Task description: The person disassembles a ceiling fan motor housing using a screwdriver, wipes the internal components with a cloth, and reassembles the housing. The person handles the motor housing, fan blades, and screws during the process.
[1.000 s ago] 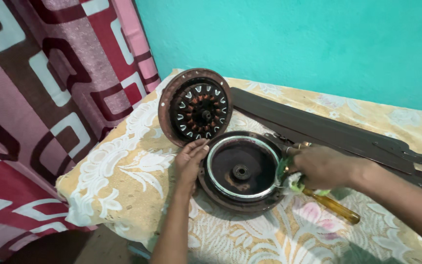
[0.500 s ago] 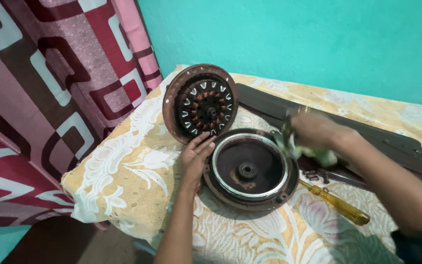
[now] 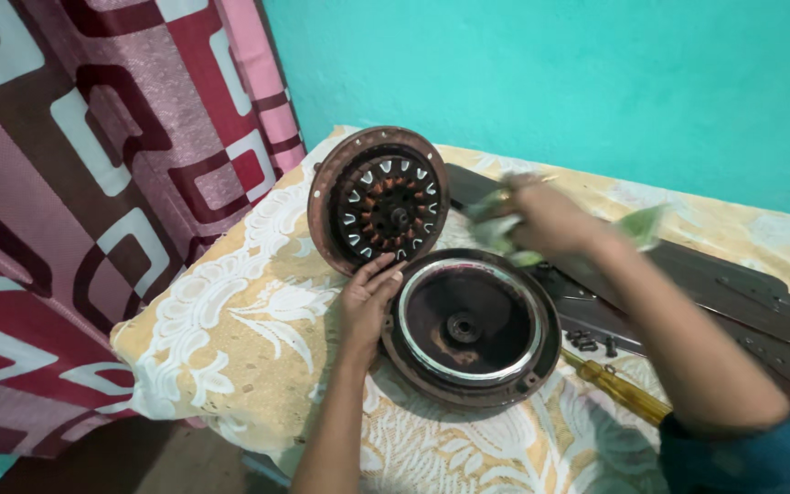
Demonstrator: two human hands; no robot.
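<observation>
1. Yellow-handled screwdriver (image 3: 616, 389): lies on the patterned cloth (image 3: 230, 338), released; one second ago the right hand held it at the housing rim. So the prying or unscrewing looks to be over for now.

2. Round motor housing (image 3: 471, 327), dark brown with a bright inner ring: open side up, holding only its central bearing hub (no windings or loose parts seen inside).

3. Left hand (image 3: 368, 297): fingers spread flat against the housing's near-left rim, steadying it, as in both earlier frames.

4. Small black screws (image 3: 589, 341): loose on the cloth, just right of the housing.

5. Right hand (image 3: 546, 220): lifted above the far rim, closed around a crumpled green rag (image 3: 496, 229) (blurred; another green scrap shows behind the wrist).

6. Stator disc (image 3: 379, 201): copper windings facing out, propped tilted at the far-left, beside the housing.

7. Dark fan blades (image 3: 733, 284): lying flat along the far right.
</observation>
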